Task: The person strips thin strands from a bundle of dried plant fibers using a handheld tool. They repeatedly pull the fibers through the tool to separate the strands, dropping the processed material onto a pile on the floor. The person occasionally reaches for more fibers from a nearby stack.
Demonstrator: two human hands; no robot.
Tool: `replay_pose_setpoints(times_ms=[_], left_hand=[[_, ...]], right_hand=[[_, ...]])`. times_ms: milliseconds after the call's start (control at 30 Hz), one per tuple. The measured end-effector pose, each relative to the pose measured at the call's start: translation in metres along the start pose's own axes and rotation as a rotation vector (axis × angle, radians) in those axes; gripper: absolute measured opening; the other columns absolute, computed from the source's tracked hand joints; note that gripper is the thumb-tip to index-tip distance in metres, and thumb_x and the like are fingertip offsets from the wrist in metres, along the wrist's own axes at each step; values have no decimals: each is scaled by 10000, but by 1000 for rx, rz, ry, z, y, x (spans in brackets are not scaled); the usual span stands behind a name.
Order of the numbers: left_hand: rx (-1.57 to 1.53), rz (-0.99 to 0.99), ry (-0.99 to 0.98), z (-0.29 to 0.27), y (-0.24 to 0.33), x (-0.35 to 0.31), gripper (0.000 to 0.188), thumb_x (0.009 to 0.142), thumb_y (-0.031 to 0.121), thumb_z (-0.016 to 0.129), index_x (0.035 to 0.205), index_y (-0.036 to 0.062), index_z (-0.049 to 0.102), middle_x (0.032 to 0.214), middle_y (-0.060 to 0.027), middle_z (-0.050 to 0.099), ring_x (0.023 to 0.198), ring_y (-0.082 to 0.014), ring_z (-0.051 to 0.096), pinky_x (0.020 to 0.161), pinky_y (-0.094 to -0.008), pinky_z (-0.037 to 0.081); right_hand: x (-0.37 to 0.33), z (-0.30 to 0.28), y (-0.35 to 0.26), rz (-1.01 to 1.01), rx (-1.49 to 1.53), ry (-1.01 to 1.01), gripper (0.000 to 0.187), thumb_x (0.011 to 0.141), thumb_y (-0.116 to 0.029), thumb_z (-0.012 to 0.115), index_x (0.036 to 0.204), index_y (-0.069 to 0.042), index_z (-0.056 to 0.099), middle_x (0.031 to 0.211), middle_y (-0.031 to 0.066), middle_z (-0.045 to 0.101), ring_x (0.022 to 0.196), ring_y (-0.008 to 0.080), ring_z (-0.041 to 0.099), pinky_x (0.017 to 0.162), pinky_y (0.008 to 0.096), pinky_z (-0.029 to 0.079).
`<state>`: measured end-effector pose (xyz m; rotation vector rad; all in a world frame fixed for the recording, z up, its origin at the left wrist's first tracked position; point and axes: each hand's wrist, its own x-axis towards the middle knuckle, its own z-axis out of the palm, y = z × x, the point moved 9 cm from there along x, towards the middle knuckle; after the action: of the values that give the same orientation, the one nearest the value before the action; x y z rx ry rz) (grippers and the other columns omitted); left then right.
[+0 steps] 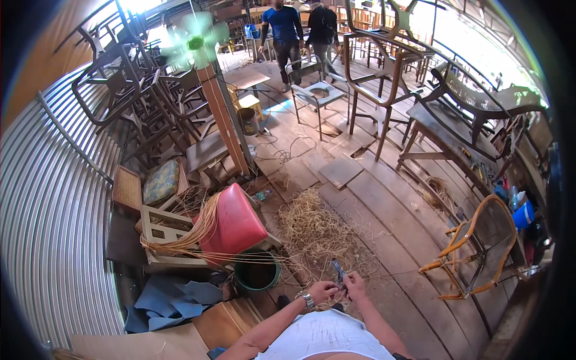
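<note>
In front of my white shirt my two hands meet at the lower middle. My right hand [355,285] is closed round a slim blue-grey hand tool [338,268], which points up and away from me; its exact kind is too small to tell. My left hand [324,291], with a watch on the wrist, is pinched right beside it, and what its fingers hold is hidden. Long tan cane strands [210,225] drape over a tipped chair with a red seat [236,222] and trail toward my left hand. Beyond my hands a heap of straw-like shavings [315,225] covers the floor.
A dark green-rimmed bucket [277,277] stands left of my hands. To the right is an orange-brown cane chair [454,246]; a workbench [447,129] is farther back. Blue cloth [171,303] lies at lower left. A green fan [195,42] and two people [283,27] are beyond.
</note>
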<state>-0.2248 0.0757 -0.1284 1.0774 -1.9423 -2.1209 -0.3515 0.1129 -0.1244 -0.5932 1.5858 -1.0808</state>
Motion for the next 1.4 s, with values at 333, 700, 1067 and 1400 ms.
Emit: replay_pose_setpoints(times_ms=[333,700,1067,1400], left_hand=[[187,-84,-126,15,6,14,251,922,266,582,1035,53,653,780,-21,655,669,-98,608,622,-276,495],[-7,-168,-65,13,-10,19,363,925,347,561,928,2,675,784,-58,693,681,-125,659,594,-275,540],[105,-162,85,-8,-21,17,440,884,429,590,811,10,701,730,-88,697,635,-180,690,585,-310,541],[747,-48,50,-10,81,35,405,851,431,575,984,63,683,938,-190,669,881,-341,645,774,-415,497]], right_hand=[[3,-19,26,109,-72,37,200,919,-220,572,857,-37,520,631,95,618,392,140,533,323,274,385],[6,-22,49,29,-56,115,241,899,-236,604,776,-46,521,627,66,577,462,142,551,404,296,444],[0,-5,32,110,-114,89,253,906,-249,581,779,-35,532,604,82,594,432,143,535,378,305,418],[3,-18,49,124,-122,93,198,889,-181,573,785,-15,548,589,74,571,428,144,520,368,306,402]])
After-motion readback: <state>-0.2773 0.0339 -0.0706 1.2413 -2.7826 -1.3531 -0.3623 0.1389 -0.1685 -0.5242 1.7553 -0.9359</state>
